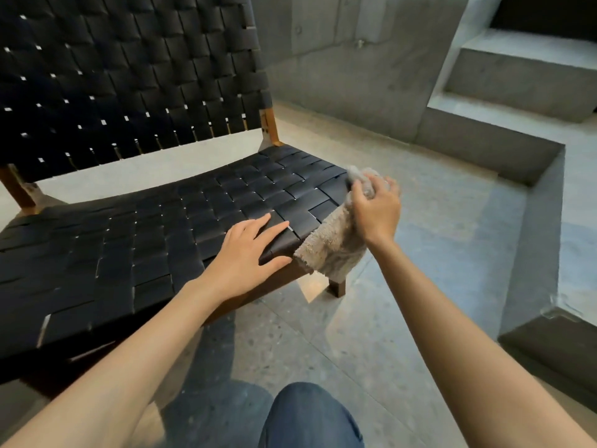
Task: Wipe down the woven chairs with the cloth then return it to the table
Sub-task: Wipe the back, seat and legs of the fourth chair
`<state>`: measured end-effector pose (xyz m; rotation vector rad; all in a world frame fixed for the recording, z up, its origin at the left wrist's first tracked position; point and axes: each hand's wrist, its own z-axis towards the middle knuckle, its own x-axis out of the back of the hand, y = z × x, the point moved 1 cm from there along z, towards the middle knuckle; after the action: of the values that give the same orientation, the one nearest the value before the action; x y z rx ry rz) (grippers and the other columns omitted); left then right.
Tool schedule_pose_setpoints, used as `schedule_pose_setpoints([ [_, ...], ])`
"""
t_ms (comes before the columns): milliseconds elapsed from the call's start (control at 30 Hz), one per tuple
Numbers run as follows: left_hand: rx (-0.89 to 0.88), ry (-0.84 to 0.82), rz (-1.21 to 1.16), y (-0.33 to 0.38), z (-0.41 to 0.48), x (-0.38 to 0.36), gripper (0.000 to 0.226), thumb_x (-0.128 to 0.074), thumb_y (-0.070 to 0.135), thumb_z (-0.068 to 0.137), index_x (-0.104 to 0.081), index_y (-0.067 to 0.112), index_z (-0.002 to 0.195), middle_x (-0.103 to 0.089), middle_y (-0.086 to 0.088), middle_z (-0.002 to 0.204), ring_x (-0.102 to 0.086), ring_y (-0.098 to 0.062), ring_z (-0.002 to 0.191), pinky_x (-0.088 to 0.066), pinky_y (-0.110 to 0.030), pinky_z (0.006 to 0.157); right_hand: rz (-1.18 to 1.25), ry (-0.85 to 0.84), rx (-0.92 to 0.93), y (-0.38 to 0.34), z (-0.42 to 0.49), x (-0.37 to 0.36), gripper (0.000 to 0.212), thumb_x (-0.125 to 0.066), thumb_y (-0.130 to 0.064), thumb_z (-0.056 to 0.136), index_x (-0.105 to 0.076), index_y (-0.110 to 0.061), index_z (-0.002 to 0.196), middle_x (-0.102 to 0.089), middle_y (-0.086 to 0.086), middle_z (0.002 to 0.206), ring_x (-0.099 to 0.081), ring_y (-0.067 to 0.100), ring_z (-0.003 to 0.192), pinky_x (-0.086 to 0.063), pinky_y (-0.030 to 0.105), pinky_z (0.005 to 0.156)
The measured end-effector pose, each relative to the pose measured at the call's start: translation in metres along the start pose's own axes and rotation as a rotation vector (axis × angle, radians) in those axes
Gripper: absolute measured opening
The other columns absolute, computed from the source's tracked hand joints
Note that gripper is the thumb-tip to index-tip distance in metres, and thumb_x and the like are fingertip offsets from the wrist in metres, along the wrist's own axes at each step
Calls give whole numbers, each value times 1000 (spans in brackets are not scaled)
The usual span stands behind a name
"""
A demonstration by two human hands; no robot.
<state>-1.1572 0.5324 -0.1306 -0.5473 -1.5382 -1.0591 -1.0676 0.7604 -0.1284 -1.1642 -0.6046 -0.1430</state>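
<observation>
My cloth on the chair's corner

The cloth (pixel 336 240) hangs from my right hand (pixel 376 208), which squeezes it against the chair (pixel 193 221) seat's side edge. My left hand (pixel 248 250) lies open and flat on the seat.

Floor (pixel 371 318): we see grey speckled stone in large slabs, lit in patches and shadowed near our knee.
Chair (pixel 161 227): it stands on the floor, black woven straps on a brown wooden frame; we see one front leg at its right corner.
On the seat: our left hand (pixel 248 250) lies flat near the front right corner.
Seat's right edge: the cloth (pixel 332 244) hangs over it, gripped by our right hand (pixel 376 208).
Steps (pixel 517 92): concrete, rising from the floor at right.
</observation>
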Motion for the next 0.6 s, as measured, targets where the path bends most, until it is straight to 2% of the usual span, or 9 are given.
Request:
schedule_pose_setpoints([
  [67, 3, 11, 14, 1, -1, -1, 65, -41, 57, 91, -18, 38, 148, -13, 4, 158, -10, -20, 143, -12, -41, 117, 120, 132, -42, 5, 3, -4, 27, -51, -31, 96, -66, -11, 106, -56, 12, 118, -54, 25, 105, -32, 20, 79],
  [167, 12, 11, -6, 0, -1, -1, 65, -42, 57, 91, -17, 39, 148, -13, 5, 158, -9, -19, 142, -12, -41, 117, 265, 282, -105, 1, -2, -13, 29, -47, -27, 100, -63, -3, 104, -56, 12, 106, -50, 18, 89, -29, 14, 74],
  [233, 10, 9, -22, -1, -1, -1, 66, -43, 58, 90, -18, 39, 148, -14, 5, 158, -9, -18, 142, -12, -40, 116, 278, 350, -134, -4, -7, -19, 32, -43, -28, 102, -61, -2, 108, -54, 13, 111, -50, 22, 95, -33, 19, 80],
  [300, 10, 10, -32, 0, -1, -1, 66, -44, 57, 90, -20, 38, 148, -14, 5, 157, -10, -18, 142, -13, -41, 116, 190, 373, -105, -6, -14, -21, 32, -40, -25, 103, -59, -1, 114, -52, 14, 122, -47, 30, 108, -32, 26, 88],
  [400, 8, 11, -57, 3, -4, 2, 65, -48, 53, 91, -21, 35, 148, -15, 5, 158, -10, -18, 144, -11, -43, 119, 54, 316, 9, -6, -34, -21, 30, -42, -19, 102, -60, -4, 120, -45, 9, 143, -32, 37, 128, -21, 22, 100],
  [500, -37, -10, -39, 0, -16, 7, 66, -50, 45, 93, -18, 33, 149, -12, 6, 159, -7, -15, 146, -5, -37, 120, 59, 150, 150, -12, -66, -22, 30, -43, -21, 102, -61, -5, 120, -42, 4, 148, -6, 34, 145, 2, 10, 113],
  [533, -55, -13, -23, -2, -22, 10, 66, -50, 45, 94, -16, 32, 150, -11, 8, 159, -6, -13, 146, -5, -34, 119, 87, 73, 203, -15, -79, -24, 31, -43, -22, 102, -61, -6, 122, -43, 3, 148, -3, 28, 147, 1, 15, 117],
  [600, -59, -24, -13, -10, -37, 16, 66, -49, 43, 95, -15, 32, 150, -10, 11, 158, -7, -9, 146, -6, -32, 119, 107, -64, 307, -24, -108, -30, 34, -41, -26, 102, -59, -8, 126, -46, 2, 145, -8, 18, 147, -13, 38, 120],
])
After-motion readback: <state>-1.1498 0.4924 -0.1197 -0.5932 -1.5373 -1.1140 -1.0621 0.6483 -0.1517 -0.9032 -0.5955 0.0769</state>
